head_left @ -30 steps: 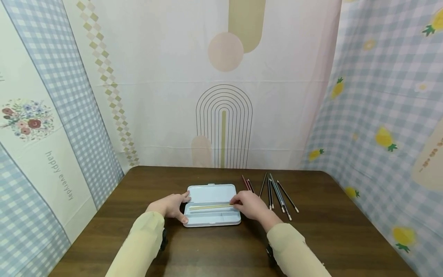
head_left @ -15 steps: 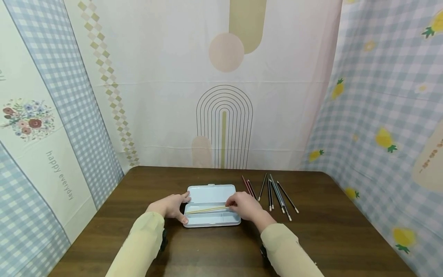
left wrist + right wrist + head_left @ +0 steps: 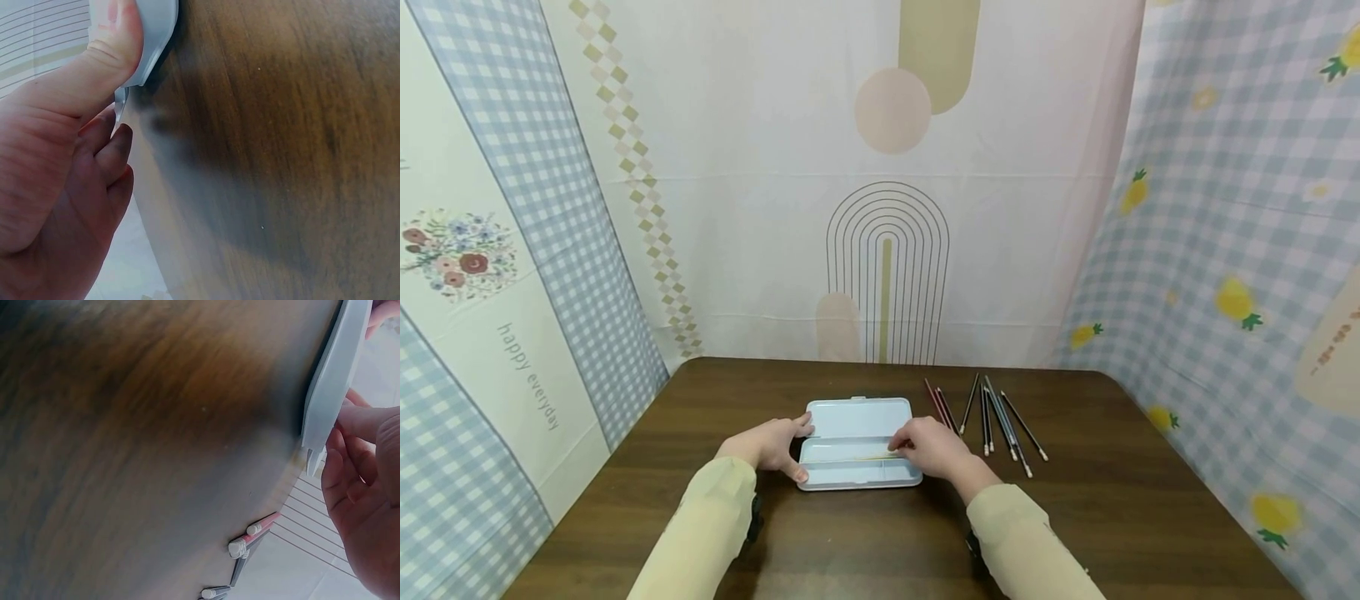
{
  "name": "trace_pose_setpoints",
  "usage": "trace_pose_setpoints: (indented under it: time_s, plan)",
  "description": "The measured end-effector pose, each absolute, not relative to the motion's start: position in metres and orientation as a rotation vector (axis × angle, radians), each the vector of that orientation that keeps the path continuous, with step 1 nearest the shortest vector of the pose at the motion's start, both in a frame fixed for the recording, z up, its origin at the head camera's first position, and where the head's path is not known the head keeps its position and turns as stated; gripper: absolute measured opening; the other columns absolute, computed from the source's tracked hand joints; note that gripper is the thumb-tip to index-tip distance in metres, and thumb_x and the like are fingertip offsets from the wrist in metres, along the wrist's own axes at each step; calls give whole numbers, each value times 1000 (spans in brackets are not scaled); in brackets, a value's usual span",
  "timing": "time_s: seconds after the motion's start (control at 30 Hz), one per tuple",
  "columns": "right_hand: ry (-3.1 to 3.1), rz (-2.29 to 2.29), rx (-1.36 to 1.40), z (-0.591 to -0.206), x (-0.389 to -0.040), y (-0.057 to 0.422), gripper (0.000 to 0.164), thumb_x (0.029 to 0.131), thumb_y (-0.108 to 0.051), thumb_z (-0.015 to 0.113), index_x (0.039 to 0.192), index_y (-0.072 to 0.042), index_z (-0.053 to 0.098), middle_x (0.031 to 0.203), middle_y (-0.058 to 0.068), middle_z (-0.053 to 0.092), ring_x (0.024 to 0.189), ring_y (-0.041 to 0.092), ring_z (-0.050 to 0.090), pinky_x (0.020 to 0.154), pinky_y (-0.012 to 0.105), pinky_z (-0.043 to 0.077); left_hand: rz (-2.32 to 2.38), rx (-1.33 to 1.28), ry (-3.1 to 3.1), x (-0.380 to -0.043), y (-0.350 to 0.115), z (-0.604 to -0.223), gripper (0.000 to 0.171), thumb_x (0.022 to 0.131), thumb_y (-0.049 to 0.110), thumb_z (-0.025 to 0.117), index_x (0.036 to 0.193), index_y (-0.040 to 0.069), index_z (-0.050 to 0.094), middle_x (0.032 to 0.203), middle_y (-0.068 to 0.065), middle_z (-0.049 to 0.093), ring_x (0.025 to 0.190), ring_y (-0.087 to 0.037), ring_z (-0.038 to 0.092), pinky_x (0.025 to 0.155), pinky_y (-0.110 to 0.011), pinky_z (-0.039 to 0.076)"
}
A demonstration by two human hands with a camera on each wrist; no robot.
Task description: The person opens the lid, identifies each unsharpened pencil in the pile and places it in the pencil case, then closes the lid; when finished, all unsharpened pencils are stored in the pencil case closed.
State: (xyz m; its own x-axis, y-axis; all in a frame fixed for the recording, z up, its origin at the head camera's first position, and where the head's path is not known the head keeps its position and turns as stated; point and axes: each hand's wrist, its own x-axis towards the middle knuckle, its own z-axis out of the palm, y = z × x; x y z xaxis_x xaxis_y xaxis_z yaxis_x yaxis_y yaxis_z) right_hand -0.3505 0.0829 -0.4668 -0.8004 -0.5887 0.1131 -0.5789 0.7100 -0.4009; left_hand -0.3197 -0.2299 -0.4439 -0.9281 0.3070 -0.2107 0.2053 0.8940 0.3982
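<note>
An open white pencil case (image 3: 842, 477) lies on the brown table, its lid (image 3: 859, 418) folded back away from me. At its left end my left hand (image 3: 766, 446) holds it, thumb on the front corner and fingers by the lid. In the left wrist view the thumb lies on the case's edge. My right hand (image 3: 934, 445) reaches over the case's right end with curled fingers, pinching a thin yellow pencil (image 3: 872, 457). The pencil lies low in the long rear compartment; its right end is hidden by the fingers. The right wrist view shows the case's outer wall (image 3: 331, 381) beside this hand.
Several dark pencils (image 3: 997, 421) with white eraser ends lie loosely on the table (image 3: 850, 550) right of the case. Red pencils (image 3: 934, 400) lie just behind the right hand. Patterned cloths (image 3: 737, 250) hang behind the table and at both sides.
The right hand has moved slightly left and lowered the yellow pencil into the rear compartment, where its left part now shows only faintly. The left hand has stayed on the case.
</note>
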Motion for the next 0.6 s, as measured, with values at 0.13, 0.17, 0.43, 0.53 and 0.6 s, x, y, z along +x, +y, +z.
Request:
trace_pose_setpoints:
  time_s: [0.13,0.17,0.43,0.53,0.6]
  plan:
    - [2885,-657,-990,-467,-351,82,16,99,-4,76,104,-15,86,105,0,80,98,17,72,93,43,61,552,379,2790,-319,-230,-444,94,79,30,94,160,6,51,174,-12,31,155,-42,35,122,-57,35]
    - [2886,-658,-990,-467,-351,82,16,98,-3,76,104,-15,86,105,0,80,98,17,72,93,43,61,561,373,2788,-319,-230,-444,94,80,29,94,160,6,51,174,-12,31,155,-42,35,122,-57,34]
    - [2891,-671,-998,-468,-351,82,17,98,-1,75,103,-14,86,104,0,80,96,16,72,91,42,61,546,388,2801,-320,-229,-444,94,78,31,95,158,6,53,173,-13,33,154,-42,37,121,-57,35]
    - [2890,-675,-1002,-468,-351,82,18,98,-1,75,103,-14,86,104,0,80,95,16,72,90,42,61,549,383,2800,-320,-230,-444,94,78,30,95,158,6,53,173,-12,33,154,-42,37,122,-57,35]
    - [2888,-680,-1004,-468,-351,82,18,98,-1,75,103,-14,86,103,0,80,95,16,71,90,42,61,550,384,2800,-320,-230,-444,94,78,29,95,158,6,53,173,-12,33,154,-42,37,121,-57,36]
